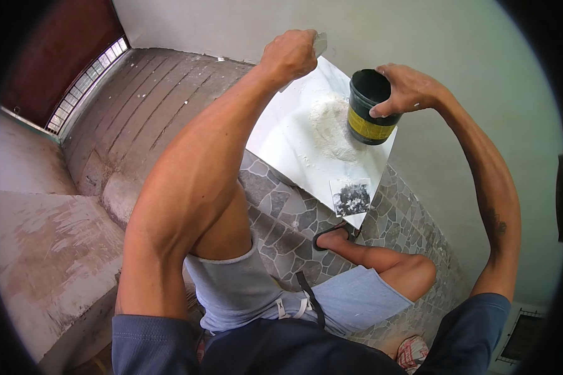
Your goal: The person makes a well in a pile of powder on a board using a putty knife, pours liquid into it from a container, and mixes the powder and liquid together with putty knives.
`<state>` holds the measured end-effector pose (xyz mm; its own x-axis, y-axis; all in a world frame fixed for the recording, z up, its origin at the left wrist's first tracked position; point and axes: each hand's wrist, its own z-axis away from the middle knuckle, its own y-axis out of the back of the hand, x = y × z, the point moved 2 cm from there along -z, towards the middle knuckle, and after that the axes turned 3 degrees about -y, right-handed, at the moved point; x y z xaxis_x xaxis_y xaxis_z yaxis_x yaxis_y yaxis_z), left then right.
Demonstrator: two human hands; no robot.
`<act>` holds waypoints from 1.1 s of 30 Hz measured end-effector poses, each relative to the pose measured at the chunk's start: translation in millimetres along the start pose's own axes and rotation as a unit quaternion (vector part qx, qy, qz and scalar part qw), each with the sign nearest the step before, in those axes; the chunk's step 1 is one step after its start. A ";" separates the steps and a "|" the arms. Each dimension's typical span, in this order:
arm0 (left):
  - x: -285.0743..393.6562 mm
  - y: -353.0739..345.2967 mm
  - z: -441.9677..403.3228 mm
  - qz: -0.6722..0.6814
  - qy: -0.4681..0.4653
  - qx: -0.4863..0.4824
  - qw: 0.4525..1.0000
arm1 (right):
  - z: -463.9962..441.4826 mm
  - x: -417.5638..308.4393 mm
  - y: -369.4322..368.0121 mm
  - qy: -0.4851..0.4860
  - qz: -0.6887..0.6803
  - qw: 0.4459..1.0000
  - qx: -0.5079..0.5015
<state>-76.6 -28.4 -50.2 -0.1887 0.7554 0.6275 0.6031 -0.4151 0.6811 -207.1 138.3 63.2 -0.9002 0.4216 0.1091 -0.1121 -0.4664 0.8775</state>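
My right hand (pixel 413 90) grips the rim of a dark green plastic bucket (pixel 370 107) with a yellow band, thumb outside and fingers over the far side. The bucket is tilted so its dark opening faces me; its contents cannot be made out. Below and beside it, a heap of white powder (pixel 329 128) spreads over a white board (pixel 281 128). At the board's far left corner, my left hand (pixel 291 56) is closed on a greyish, see-through thing (pixel 320 44), mostly hidden by the fingers. A small square plate (pixel 351 198) with black and white smears lies on the near corner.
A pale wall (pixel 456 37) stands close behind the board and to the right. The floor has a grey stone pattern (pixel 281 200) near me and rough concrete (pixel 162 94) at left. My sandalled foot (pixel 334 237) is by the board's near corner. A concrete ledge (pixel 50 262) sits at left.
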 end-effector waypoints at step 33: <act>-0.3 -2.4 -1.0 -0.010 -0.011 0.001 1.000 | 4.4 -4.3 6.3 0.004 0.009 1.000 -0.012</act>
<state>-78.7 -28.2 -51.5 -0.1829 0.7743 0.6058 0.6012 -0.3995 0.6921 -202.1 137.0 70.4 -0.9050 0.4079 0.1207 -0.1066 -0.4921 0.8640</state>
